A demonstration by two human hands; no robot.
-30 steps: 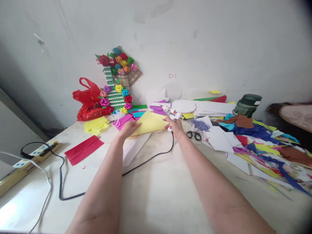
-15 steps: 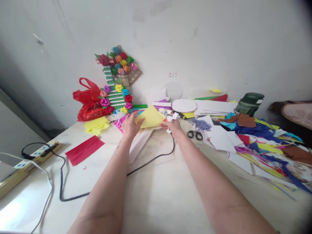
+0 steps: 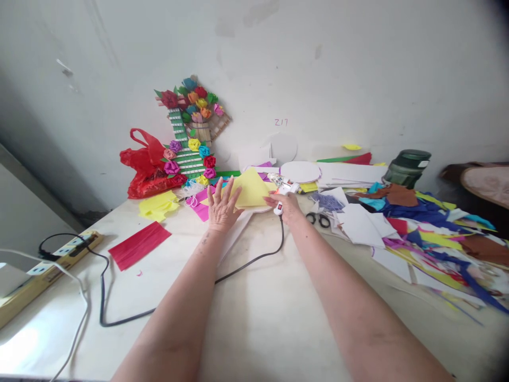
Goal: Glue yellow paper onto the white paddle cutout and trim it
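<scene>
My right hand is closed around a white hot glue gun, its nozzle pointing up and left and a black cord running down from its handle. A sheet of yellow paper lies just left of the glue gun. Spread fingers of my left hand rest flat over the left part of this sheet. White paper shows beneath, and a magenta sheet sticks out at the left. Whether my right fingertips also touch the yellow sheet, I cannot tell.
Black-handled scissors lie right of my right hand. Paper scraps cover the table's right side, by a green jar. At left are red paper, a red bag, a power strip and a paper-flower craft.
My left hand has shifted right, and its fingers have spread flat over the yellow sheet. The glue gun has turned slightly in my right hand.
</scene>
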